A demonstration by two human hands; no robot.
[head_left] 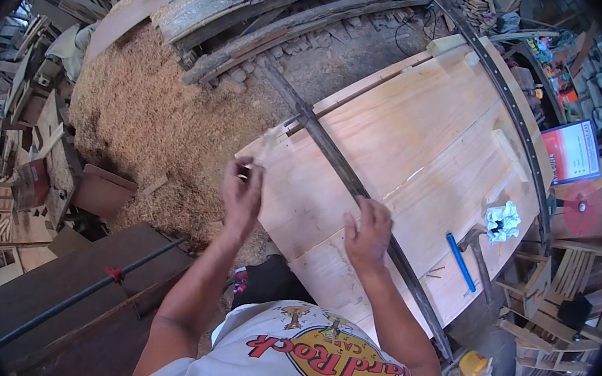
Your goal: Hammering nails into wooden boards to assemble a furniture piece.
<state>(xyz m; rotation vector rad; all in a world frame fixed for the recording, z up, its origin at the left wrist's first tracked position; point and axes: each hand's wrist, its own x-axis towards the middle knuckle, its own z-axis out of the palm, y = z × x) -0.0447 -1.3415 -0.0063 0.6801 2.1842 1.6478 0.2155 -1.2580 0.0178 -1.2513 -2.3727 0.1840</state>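
Left grip (243, 191), contents unclear, right grip (369, 233) partly hiding bar (339, 160)

A dark bar (337, 159) crosses the wooden panel (395, 128) from left edge to right; reaching the far edge means going over it. Beyond it, the left half is bare almost to the perforated bar (504, 90) along the far edge, where a wooden strip (510, 155) lies alongside. Toward the right edge, a hammer (484, 262), a blue stick (460, 262) and a crumpled bag (501, 222) block a low sweep. Nearer, open wood lies between the left fingers (257, 176), by the near left corner, and the right fingers (379, 214) at the dark bar.
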